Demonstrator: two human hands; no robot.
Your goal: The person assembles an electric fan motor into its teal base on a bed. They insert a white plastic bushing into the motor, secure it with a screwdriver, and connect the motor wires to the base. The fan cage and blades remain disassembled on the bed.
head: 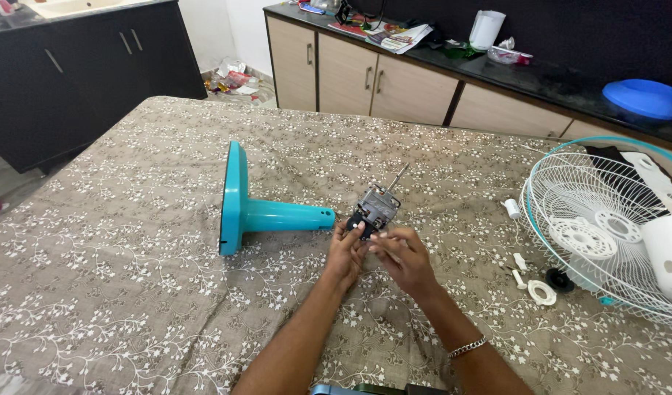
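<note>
Both hands meet over the flowered tablecloth (131,278) near the middle of the table. The left hand (345,252) holds the small fan motor (374,208) from below, its fingers curled around the black lower part. The right hand (402,256) comes in from the right side, its fingertips (380,238) pinched against the motor's lower edge. The motor sits just above and between the fingertips of both hands, its thin metal shaft (399,178) pointing up and away. Just to the left lies the teal fan stand (259,212) on its side, the tube's open end near the motor. The white fan grille (606,219) rests well apart to the right, with small white parts (541,292) beside it.
</note>
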